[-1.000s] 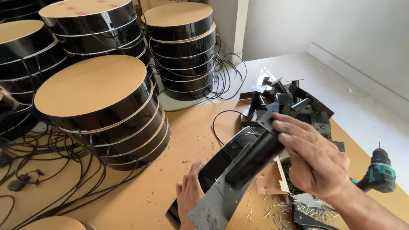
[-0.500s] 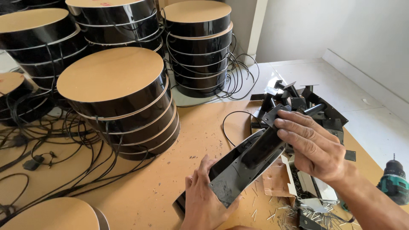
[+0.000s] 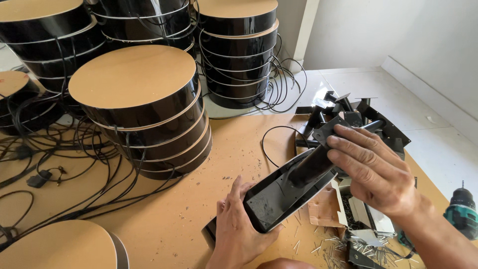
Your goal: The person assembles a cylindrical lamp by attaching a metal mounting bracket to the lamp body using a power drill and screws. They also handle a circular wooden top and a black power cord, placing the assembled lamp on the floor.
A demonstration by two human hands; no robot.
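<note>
The left hand [image 3: 239, 229] clamps the near end of a flat black plate [image 3: 279, 197] tilted over the tabletop [image 3: 219, 149], while the right hand [image 3: 378, 174] closes around a black bracket [image 3: 318, 159] set on it. By my reckoning fitting is underway, nothing fastened; loose brackets [image 3: 348, 112] wait farther right, beside the drill [image 3: 460, 211].

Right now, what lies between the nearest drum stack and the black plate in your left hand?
Head view: bare brown board flecked with small debris between stack and plate; a black cable loop sits alongside.
</note>
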